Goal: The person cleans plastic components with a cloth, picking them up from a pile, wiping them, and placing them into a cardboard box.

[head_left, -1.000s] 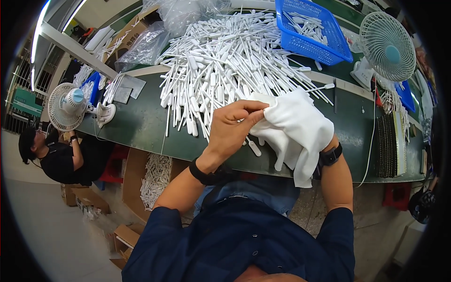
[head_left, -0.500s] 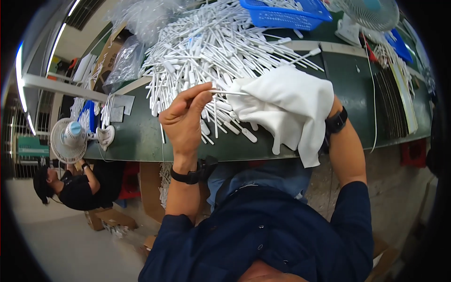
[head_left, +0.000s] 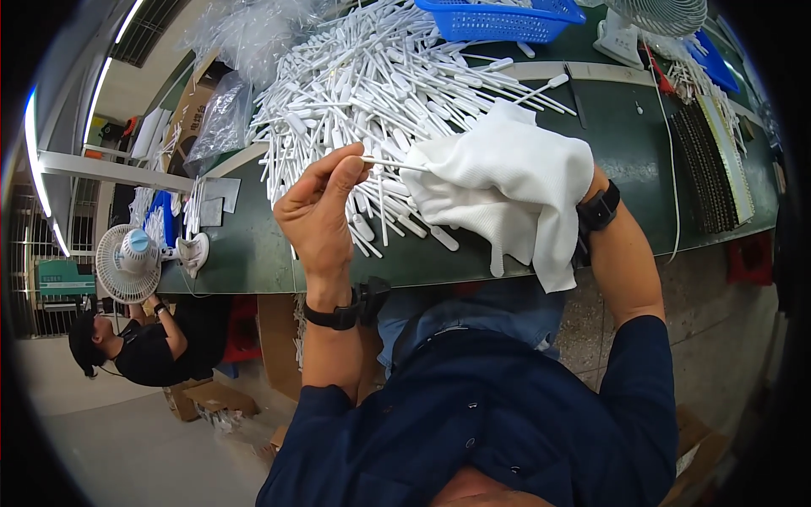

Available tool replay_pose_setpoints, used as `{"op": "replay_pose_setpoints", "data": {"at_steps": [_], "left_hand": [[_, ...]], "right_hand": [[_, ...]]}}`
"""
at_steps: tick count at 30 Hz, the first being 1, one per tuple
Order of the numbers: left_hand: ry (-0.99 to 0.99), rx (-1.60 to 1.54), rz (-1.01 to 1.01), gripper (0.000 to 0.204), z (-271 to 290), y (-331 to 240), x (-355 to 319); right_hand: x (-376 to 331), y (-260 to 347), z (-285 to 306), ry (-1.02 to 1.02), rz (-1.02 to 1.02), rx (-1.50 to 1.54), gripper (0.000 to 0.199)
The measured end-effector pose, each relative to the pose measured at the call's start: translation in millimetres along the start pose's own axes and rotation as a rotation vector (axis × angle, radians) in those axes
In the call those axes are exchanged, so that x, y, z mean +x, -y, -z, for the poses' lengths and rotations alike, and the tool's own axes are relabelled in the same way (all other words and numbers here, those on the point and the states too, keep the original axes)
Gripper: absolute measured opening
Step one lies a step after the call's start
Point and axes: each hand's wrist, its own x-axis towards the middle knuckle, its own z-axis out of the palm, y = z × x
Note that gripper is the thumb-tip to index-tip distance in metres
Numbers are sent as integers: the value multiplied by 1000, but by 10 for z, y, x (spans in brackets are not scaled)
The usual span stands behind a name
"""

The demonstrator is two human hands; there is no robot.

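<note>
My left hand is closed, thumb and forefinger pinching the end of a thin white stick. The stick's other end runs into a white cloth, which hides it. Over my right hand the cloth hangs in loose folds; only skin near the wrist shows, and the fingers are covered. The cloth is held up by that hand around the stick's far part. Just beyond both hands lies a big heap of white sticks with thicker, rounded ends, on a dark green table.
A blue plastic basket stands at the heap's far side. Clear plastic bags and a cardboard box are at the far left. White fans stand left and far right. Dark ridged strips lie right. A co-worker sits left.
My left hand and the stick have shifted slightly left, and the pinched end lies a little farther from the cloth. The view has tilted slightly; the cloth's folds have changed a little.
</note>
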Motion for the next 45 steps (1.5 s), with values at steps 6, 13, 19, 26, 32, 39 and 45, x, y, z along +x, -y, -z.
{"op": "replay_pose_setpoints", "data": {"at_steps": [6,13,19,26,32,39,45], "left_hand": [[24,-69,-18,18,21,3,1],[33,-83,-17,20,45,39,16],[39,-119,3,20,44,29,27],[91,51,71,14,88,33,3],[117,61,40,15,524,-65,259],[-201,179,145,11,2256,81,1429],[-463,158,5,10,3334,154,2598]], "right_hand": [[-364,-460,-382,-50,-274,43,69],[62,-128,-201,135,-500,-57,61],[364,11,-284,-180,-1057,207,24],[133,-181,-326,0,-727,-42,27],[408,11,-262,129,-605,-232,27],[356,-224,-175,-2,-700,-29,28],[223,-358,-166,-28,-769,-99,32]]}}
